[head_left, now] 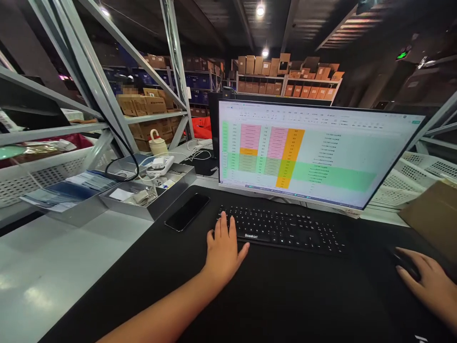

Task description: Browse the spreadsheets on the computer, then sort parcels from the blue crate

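Observation:
My left hand (223,250) rests at the left end of a black keyboard (282,228), its fingers spread over the keys and holding nothing. At the right edge of the view, my right hand (430,281) is wrapped round a black computer mouse (407,264) on the dark desk mat (307,295). Behind the keyboard stands a monitor (332,152) showing a spreadsheet with pink, orange and green cells; its text is too small to read. A black smartphone (187,212) lies face up left of my left hand.
Left of the mat, grey open boxes (143,195) hold small items and packets, near a white power strip (159,166) with cables. A cream jug-like container (157,144) stands behind. A cardboard box (435,219) is at the right. Metal rack bars cross the left side; a person is beyond.

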A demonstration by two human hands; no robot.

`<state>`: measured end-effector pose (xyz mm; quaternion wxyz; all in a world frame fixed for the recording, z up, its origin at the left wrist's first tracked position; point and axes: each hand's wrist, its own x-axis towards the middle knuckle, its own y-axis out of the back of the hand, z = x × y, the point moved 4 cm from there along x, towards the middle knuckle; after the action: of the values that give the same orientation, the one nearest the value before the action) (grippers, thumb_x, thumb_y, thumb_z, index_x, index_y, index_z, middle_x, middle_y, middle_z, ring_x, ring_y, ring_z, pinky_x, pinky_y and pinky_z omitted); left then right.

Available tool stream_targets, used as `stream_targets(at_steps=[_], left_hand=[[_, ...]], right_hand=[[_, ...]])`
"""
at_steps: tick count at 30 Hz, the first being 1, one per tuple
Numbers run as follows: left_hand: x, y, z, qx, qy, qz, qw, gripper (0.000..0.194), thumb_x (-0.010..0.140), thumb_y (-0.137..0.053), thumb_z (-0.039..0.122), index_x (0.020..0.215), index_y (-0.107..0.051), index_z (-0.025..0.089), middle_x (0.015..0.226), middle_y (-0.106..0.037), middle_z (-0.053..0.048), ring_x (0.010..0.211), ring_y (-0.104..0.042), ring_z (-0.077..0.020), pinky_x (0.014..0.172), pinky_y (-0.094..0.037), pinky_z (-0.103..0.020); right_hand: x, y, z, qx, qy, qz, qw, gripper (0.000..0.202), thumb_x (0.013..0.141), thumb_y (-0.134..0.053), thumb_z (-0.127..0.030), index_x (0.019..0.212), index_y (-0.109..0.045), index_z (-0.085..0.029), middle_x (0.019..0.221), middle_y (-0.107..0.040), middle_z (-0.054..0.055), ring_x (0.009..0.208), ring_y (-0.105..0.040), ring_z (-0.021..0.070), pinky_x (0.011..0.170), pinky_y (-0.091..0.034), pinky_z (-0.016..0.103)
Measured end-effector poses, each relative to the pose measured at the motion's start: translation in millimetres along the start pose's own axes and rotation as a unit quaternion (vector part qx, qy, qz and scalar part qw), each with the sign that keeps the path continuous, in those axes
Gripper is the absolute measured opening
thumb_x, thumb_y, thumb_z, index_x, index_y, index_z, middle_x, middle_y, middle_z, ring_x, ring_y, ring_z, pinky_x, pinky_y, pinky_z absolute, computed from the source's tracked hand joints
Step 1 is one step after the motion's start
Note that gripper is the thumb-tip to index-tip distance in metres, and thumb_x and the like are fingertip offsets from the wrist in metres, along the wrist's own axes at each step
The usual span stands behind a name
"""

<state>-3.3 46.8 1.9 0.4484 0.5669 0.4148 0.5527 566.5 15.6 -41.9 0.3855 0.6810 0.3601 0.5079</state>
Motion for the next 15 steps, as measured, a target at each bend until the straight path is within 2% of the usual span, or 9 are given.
stream_targets(at_steps=[5, 9, 12, 15], left_hand=[[3, -4.1, 4, -0.009, -0.011, -0.001, 1.0, 0.073, 0.088, -0.051, 0.059, 0.148, -0.042, 0.02, 0.164, -0.015, -0.024, 0.144, -0.033, -0.0404, 0.107, -0.036, -0.063], [4, -4.8, 2, -0.027, -0.006, -0.007, 1.0, 0.074, 0.085, -0.053, 0.063, 0.145, -0.047, 0.02, 0.164, -0.014, -0.025, 0.145, -0.032, -0.0412, 0.107, -0.036, -0.062], [2, -6.7, 1, -0.041, -0.013, 0.015, 0.999, 0.071, 0.087, -0.051, 0.061, 0.145, -0.047, 0.02, 0.164, -0.014, -0.023, 0.147, -0.03, -0.0388, 0.113, -0.032, -0.058], [0, -10.3, 0, -0.045, -0.026, 0.048, 0.998, 0.07, 0.09, -0.047, 0.06, 0.147, -0.045, 0.02, 0.165, -0.015, -0.021, 0.148, -0.029, -0.0359, 0.118, -0.026, -0.055]], right_hand=[[0, -3, 4, 0.048, -0.012, 0.005, 0.999, 0.059, 0.073, -0.044, -0.06, 0.122, -0.059, -0.029, 0.119, -0.065, 0.014, 0.12, -0.06, 0.0359, 0.104, -0.048, 0.05], [-1, -16, 16, 0.091, 0.012, 0.031, 0.995, 0.052, 0.076, -0.051, -0.056, 0.125, -0.056, -0.041, 0.118, -0.064, 0.014, 0.114, -0.062, 0.038, 0.097, -0.049, 0.053], [0, -27, 25, 0.11, 0.03, 0.049, 0.992, 0.057, 0.075, -0.053, -0.053, 0.132, -0.049, -0.049, 0.116, -0.063, 0.013, 0.11, -0.063, 0.0411, 0.098, -0.047, 0.057], [1, -36, 34, 0.103, 0.04, 0.061, 0.992, 0.065, 0.074, -0.054, -0.052, 0.138, -0.041, -0.052, 0.116, -0.062, 0.014, 0.11, -0.063, 0.0427, 0.098, -0.046, 0.058]])
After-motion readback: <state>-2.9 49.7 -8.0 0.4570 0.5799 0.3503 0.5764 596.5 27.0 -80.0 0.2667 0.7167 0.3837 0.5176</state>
